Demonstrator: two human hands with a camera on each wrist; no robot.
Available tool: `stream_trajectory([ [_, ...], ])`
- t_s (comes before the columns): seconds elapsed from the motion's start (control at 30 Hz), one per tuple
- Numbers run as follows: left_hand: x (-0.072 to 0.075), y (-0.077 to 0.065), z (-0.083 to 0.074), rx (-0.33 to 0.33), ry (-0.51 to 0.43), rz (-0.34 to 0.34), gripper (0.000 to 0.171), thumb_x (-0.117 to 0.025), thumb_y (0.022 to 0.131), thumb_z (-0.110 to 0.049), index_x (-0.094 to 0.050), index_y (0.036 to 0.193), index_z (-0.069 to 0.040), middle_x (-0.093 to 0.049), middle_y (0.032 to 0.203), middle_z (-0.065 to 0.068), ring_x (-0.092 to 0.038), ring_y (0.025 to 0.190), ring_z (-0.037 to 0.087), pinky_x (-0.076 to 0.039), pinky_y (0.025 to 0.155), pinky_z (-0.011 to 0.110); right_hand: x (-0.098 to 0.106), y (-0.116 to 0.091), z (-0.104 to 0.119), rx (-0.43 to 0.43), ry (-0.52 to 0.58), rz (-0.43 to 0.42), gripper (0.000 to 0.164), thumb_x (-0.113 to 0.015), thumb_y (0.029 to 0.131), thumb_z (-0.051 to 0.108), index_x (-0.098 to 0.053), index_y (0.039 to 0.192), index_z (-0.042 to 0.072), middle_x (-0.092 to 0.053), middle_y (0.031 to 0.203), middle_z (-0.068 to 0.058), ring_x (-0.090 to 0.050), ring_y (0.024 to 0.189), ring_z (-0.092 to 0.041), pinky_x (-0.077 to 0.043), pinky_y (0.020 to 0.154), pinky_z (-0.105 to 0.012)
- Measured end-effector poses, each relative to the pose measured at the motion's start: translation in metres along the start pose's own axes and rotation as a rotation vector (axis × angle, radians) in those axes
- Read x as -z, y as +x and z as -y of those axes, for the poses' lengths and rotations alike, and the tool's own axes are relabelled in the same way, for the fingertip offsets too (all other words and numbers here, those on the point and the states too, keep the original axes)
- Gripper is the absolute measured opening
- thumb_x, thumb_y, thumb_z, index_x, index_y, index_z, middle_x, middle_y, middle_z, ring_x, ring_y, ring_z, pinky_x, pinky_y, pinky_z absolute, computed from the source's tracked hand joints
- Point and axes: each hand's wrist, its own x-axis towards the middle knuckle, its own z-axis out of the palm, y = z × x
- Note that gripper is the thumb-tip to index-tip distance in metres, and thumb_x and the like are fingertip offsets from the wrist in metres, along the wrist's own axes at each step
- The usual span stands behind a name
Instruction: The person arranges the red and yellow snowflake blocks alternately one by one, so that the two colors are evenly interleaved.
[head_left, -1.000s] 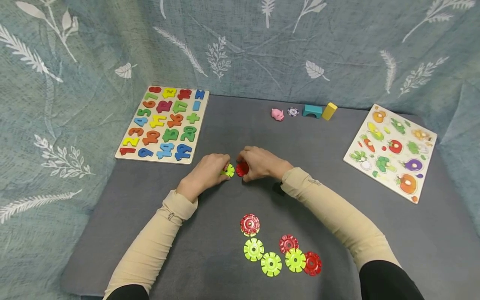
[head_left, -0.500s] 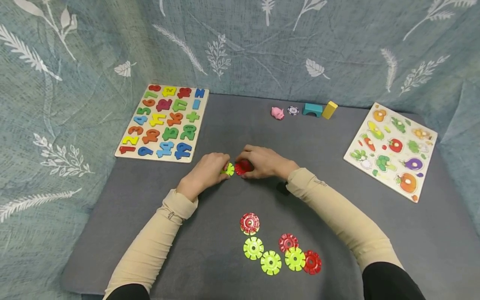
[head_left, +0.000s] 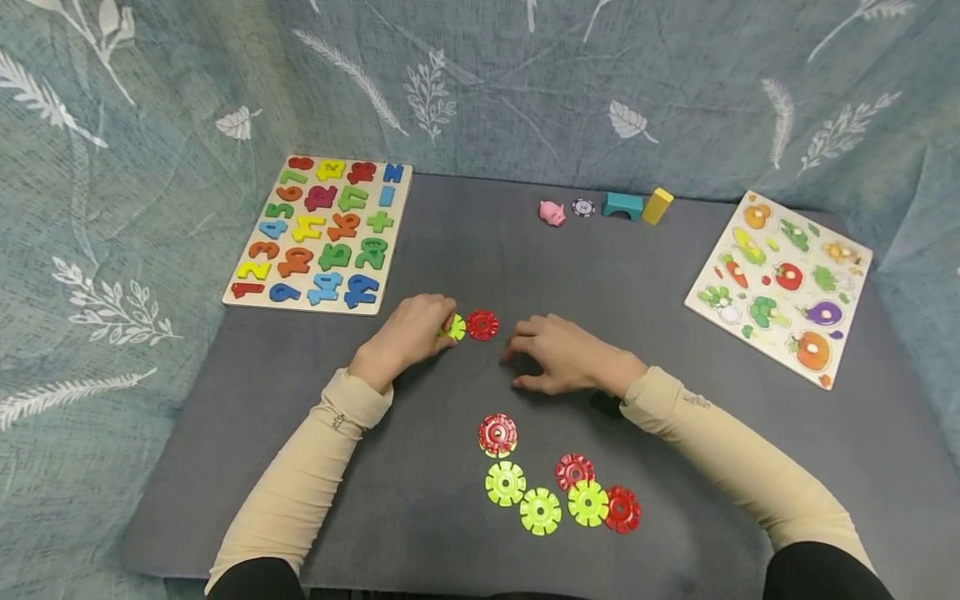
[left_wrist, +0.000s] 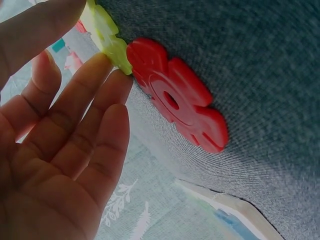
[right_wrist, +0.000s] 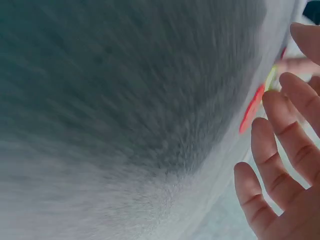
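Note:
My left hand holds a notched lime-green plastic disc, thumb on one side and fingers on the other. In the left wrist view a red notched disc meets the edge of that green disc; the hand mostly covers this red one in the head view. On the green disc's right lies another red disc, right at its edge. My right hand is apart from the row, fingers spread and lightly bent, with nothing in its grasp.
Several more red and green discs lie nearer the front, some overlapping. A number puzzle board is at the left, a vegetable puzzle board at the right. Along the back stand a pink pig, a chip and two blocks.
My right hand has let go of the red disc and drawn back to the right. The disc stays beside the green one. My left hand keeps its hold.

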Motion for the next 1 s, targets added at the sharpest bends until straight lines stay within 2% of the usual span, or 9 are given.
stream_trajectory([
  [0.17, 0.001, 0.000, 0.000, -0.001, 0.006, 0.009, 0.027, -0.082, 0.076, -0.016, -0.057, 0.075, -0.005, -0.051, 0.069, 0.004, -0.047, 0.064, 0.018, -0.038, 0.062, 0.033, -0.001, -0.030, 0.024, 0.091, -0.006, 0.038, 0.028, -0.071, 0.082, 0.043, -0.069, 0.099, 0.020, -0.062, 0.094, 0.005, -0.059, 0.085, -0.012, -0.045, 0.077, -0.034],
  [0.27, 0.001, 0.001, 0.001, -0.001, 0.014, 0.005, 0.027, -0.081, 0.076, -0.016, -0.057, 0.075, -0.005, -0.052, 0.069, 0.004, -0.047, 0.065, 0.018, -0.038, 0.062, 0.033, -0.003, -0.045, 0.042, 0.176, 0.005, 0.052, 0.029, -0.072, 0.080, 0.046, -0.069, 0.097, 0.022, -0.060, 0.091, 0.008, -0.055, 0.079, -0.008, -0.041, 0.071, -0.028],
  [0.37, 0.002, 0.001, 0.003, -0.003, 0.019, -0.005, 0.026, -0.081, 0.077, -0.016, -0.058, 0.075, -0.005, -0.053, 0.069, 0.004, -0.047, 0.065, 0.017, -0.039, 0.062, 0.032, -0.006, -0.055, 0.061, 0.275, -0.018, 0.065, 0.033, -0.072, 0.078, 0.050, -0.068, 0.098, 0.024, -0.060, 0.093, 0.010, -0.055, 0.081, -0.006, -0.039, 0.070, -0.025],
  [0.53, 0.002, 0.001, 0.003, -0.010, 0.017, -0.009, 0.025, -0.080, 0.077, -0.015, -0.058, 0.076, -0.005, -0.053, 0.070, 0.004, -0.047, 0.065, 0.017, -0.039, 0.062, 0.032, -0.013, -0.067, 0.084, 0.399, -0.180, 0.088, 0.044, -0.072, 0.070, 0.059, -0.065, 0.099, 0.026, -0.059, 0.098, 0.011, -0.055, 0.081, -0.008, -0.040, 0.071, -0.025],
  [0.63, 0.002, 0.002, 0.003, -0.013, 0.018, -0.006, 0.025, -0.080, 0.077, -0.015, -0.058, 0.075, -0.005, -0.052, 0.070, 0.004, -0.047, 0.065, 0.017, -0.038, 0.061, 0.032, -0.018, -0.070, 0.094, 0.420, -0.292, 0.107, 0.044, -0.072, 0.067, 0.060, -0.062, 0.094, 0.027, -0.057, 0.095, 0.010, -0.053, 0.075, -0.009, -0.040, 0.067, -0.025],
  [0.7, 0.002, 0.002, 0.002, -0.013, 0.017, -0.003, 0.025, -0.080, 0.077, -0.015, -0.058, 0.075, -0.005, -0.052, 0.070, 0.004, -0.047, 0.065, 0.017, -0.038, 0.061, 0.032, -0.021, -0.072, 0.098, 0.414, -0.320, 0.121, 0.042, -0.073, 0.066, 0.056, -0.060, 0.092, 0.026, -0.055, 0.095, 0.010, -0.052, 0.074, -0.009, -0.041, 0.065, -0.025],
  [0.87, 0.002, 0.001, 0.001, -0.011, 0.010, 0.004, 0.025, -0.080, 0.078, -0.015, -0.057, 0.074, -0.005, -0.050, 0.069, 0.004, -0.046, 0.065, 0.017, -0.036, 0.061, 0.031, -0.027, -0.076, 0.106, 0.374, -0.292, 0.124, 0.041, -0.076, 0.061, 0.046, -0.058, 0.090, 0.022, -0.054, 0.098, 0.007, -0.050, 0.072, -0.008, -0.045, 0.064, -0.024],
  [1.0, 0.001, 0.000, 0.001, -0.004, 0.008, 0.010, 0.025, -0.080, 0.078, -0.015, -0.057, 0.073, -0.006, -0.049, 0.069, 0.003, -0.045, 0.064, 0.017, -0.035, 0.061, 0.030, -0.033, -0.079, 0.112, 0.372, -0.284, 0.091, 0.044, -0.074, 0.060, 0.042, -0.056, 0.092, 0.020, -0.053, 0.093, 0.008, -0.050, 0.069, -0.007, -0.044, 0.063, -0.024],
])
